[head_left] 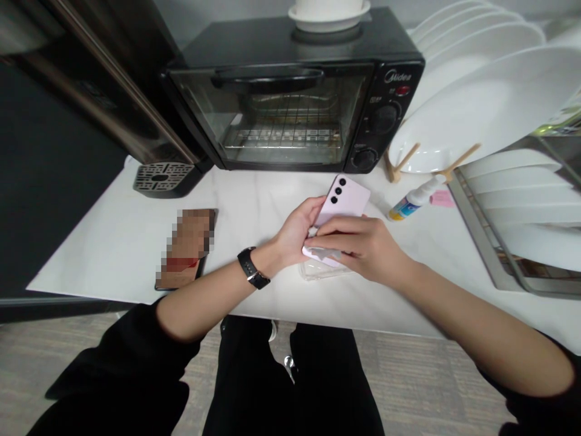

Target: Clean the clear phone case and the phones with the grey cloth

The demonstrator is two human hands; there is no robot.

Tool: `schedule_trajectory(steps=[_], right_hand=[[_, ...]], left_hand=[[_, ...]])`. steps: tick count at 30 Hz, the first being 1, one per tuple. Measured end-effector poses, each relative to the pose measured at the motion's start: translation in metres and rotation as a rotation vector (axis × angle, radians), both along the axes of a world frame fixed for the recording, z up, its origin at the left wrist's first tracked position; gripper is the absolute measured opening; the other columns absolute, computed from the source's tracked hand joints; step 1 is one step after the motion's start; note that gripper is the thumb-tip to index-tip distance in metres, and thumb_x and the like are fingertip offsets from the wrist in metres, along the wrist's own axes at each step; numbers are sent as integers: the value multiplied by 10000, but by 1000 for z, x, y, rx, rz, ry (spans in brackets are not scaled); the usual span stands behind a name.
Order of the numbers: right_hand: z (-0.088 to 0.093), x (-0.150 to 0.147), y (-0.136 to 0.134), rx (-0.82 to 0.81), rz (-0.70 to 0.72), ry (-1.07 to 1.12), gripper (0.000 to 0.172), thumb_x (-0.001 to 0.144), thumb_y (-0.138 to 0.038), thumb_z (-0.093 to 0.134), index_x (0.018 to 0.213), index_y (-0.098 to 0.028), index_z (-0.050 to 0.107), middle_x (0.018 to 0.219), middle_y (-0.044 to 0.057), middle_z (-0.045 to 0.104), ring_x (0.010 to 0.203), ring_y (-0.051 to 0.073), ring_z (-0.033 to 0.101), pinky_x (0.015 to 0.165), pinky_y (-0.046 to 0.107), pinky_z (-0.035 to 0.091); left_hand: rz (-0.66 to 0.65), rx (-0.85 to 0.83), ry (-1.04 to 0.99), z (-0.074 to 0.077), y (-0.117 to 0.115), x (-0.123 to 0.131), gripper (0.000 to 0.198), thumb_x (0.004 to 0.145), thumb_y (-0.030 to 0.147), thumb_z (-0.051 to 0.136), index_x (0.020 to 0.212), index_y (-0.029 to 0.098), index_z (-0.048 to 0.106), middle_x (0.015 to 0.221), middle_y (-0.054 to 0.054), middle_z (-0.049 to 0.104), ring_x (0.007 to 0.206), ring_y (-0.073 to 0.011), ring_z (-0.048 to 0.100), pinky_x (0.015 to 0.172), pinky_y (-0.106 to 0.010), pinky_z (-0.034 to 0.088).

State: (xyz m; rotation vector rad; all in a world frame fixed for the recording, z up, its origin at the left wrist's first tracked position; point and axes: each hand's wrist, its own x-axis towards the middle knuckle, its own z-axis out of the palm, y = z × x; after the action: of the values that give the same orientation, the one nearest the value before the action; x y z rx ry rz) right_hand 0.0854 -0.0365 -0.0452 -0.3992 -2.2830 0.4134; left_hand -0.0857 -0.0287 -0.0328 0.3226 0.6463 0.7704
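Above the tabletop (254, 194), before the oven (281, 115), the left hand (295, 235) has its grip clamped on a pink phone (351, 197), camera side up. The right hand (371, 249) has its grip together on a white tissue (327, 253), over the phone's lower back. A clear case (314, 271) (partly hidden) lies beneath; a spray bottle (414, 201) stands right.

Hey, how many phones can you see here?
2: the lilac phone in the left hand, and the dark-edged phone, its screen pixelated, on the counter to its left.
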Motion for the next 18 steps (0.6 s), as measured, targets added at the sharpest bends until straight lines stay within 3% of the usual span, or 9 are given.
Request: schedule_trajectory(steps=[3,5,8,11,15,18], right_hand=[[2,2,-1,8,39,-57,372,993,13,598,1133,-228,844,1005,37,803,886,152,763,741,270,582],[7,7,2,-14,40,-93,387,982,21,582,1107,-236,843,990,31,789,887,154,754,751,277,580],[14,19,12,-81,-39,-103,282,1002,-54,655,1090,-247,841,1041,42,793,936,175,767,795,300,603],[17,30,24,-86,-238,-27,234,981,-124,724,1118,-266,851,1074,57,796,960,213,771,814,347,631],[14,35,33,-36,-505,114,208,975,-191,764,1106,-297,884,1026,62,806,921,241,761,786,398,635],[12,34,32,-16,-533,161,254,1008,-203,722,1179,-300,883,1071,78,799,978,263,762,844,440,642]], left_hand=[[8,63,-58,1,2,-1,531,1076,403,367,1163,118,806,924,-107,837,991,-271,822,959,-350,630],[29,96,-68,0,5,-4,542,1068,410,380,1250,106,792,995,-116,851,1085,-291,814,1026,-371,613],[75,116,-43,-3,7,-11,414,1044,375,462,1118,146,799,906,-79,833,922,-263,813,960,-371,632],[41,100,-55,-3,7,-15,347,1053,364,480,1042,180,774,871,-55,821,828,-252,802,934,-438,656],[-109,107,-83,0,1,-12,484,1105,368,332,1166,167,768,1050,-121,854,1014,-310,831,865,-493,682],[-189,95,-99,-1,-2,-8,516,1107,375,305,1198,157,764,1074,-145,852,1072,-319,827,847,-475,682]])
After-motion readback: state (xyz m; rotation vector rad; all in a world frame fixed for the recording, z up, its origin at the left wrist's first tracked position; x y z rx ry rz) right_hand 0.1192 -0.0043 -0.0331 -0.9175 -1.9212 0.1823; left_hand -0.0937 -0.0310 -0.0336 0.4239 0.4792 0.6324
